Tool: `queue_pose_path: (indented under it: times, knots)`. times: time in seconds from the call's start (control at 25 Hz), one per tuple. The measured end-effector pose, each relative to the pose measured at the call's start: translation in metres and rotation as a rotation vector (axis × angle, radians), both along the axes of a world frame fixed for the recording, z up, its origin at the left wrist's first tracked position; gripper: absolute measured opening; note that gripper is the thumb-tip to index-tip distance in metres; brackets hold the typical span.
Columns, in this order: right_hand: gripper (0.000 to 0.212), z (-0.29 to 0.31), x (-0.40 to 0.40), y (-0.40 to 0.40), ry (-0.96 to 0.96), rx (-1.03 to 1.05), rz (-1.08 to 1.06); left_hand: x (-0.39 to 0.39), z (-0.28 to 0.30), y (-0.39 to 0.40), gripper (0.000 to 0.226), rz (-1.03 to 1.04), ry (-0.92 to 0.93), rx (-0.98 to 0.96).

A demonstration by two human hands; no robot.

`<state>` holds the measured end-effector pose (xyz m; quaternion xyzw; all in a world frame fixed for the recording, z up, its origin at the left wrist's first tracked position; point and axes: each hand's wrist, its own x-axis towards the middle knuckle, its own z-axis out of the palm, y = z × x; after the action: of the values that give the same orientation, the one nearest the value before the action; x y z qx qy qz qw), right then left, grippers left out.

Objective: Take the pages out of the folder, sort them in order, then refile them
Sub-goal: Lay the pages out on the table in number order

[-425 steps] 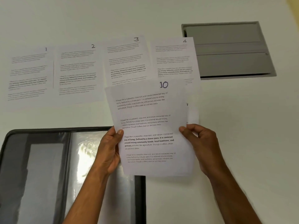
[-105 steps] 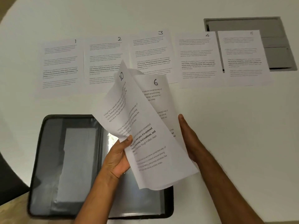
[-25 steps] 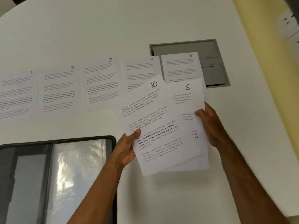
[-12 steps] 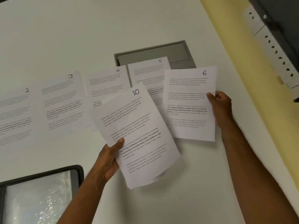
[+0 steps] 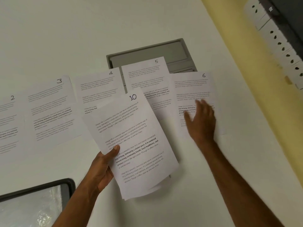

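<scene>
Numbered pages lie in a row on the white table: page 2 (image 5: 8,122), page 3 (image 5: 50,108), page 4 (image 5: 98,89), page 5 (image 5: 146,76) and page 6 (image 5: 191,89) at the right end. My right hand (image 5: 200,120) is over page 6, fingers spread and blurred. My left hand (image 5: 103,167) grips a small stack of pages with page 10 (image 5: 131,141) on top, held above the table and covering parts of pages 4 and 5. The open black folder (image 5: 68,185) with a shiny plastic sleeve shows at the lower left.
A grey recessed panel (image 5: 173,49) sits in the table behind pages 5 and 6. The table's right edge (image 5: 242,95) runs diagonally beside a yellow wall, where a white socket strip (image 5: 278,41) is mounted.
Page 6 has gone from my right hand's grip down onto the table to the right of page 5. My right hand now has its fingers spread over it. The view shifted right.
</scene>
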<state>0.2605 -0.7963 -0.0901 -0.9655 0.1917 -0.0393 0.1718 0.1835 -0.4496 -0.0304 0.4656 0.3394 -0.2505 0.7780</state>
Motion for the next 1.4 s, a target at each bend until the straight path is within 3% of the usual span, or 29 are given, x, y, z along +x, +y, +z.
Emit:
queue_pose_path:
  times: [0.08, 0.16, 0.44, 0.72, 0.92, 1.08, 1.16, 1.28, 1.4]
  knots:
    - [0.076, -0.016, -0.02, 0.015, 0.201, -0.026, 0.069, 0.002, 0.002, -0.001, 0.053, -0.008, -0.007, -0.004]
    - [0.079, -0.025, -0.018, 0.007, 0.253, -0.044, 0.076, 0.005, 0.003, 0.0, 0.053, -0.007, -0.012, -0.006]
    - [0.077, -0.032, 0.041, -0.039, 0.209, -0.072, 0.116, 0.009, 0.003, 0.001, 0.05, -0.004, -0.003, 0.01]
    - [0.073, -0.038, 0.066, -0.047, 0.197, -0.103, 0.139, 0.01, -0.001, 0.001, 0.047, -0.005, -0.003, 0.031]
    - [0.07, -0.023, 0.067, -0.033, 0.137, -0.015, 0.106, 0.007, 0.002, 0.0, 0.047, -0.018, -0.006, 0.02]
    - [0.059, 0.012, 0.019, 0.026, -0.131, 0.316, 0.133, 0.0, 0.011, 0.002, 0.047, -0.028, 0.002, -0.013]
    - [0.056, 0.028, -0.016, 0.061, -0.136, 0.596, 0.129, -0.009, 0.016, 0.008, 0.047, -0.04, 0.012, -0.055]
    - [0.055, 0.062, -0.061, 0.111, 0.089, 1.042, -0.009, -0.03, 0.022, 0.025, 0.047, -0.036, 0.026, -0.111]
    - [0.032, 0.086, -0.097, 0.148, 0.324, 1.319, -0.093, -0.053, 0.023, 0.055, 0.048, -0.038, 0.044, -0.083]
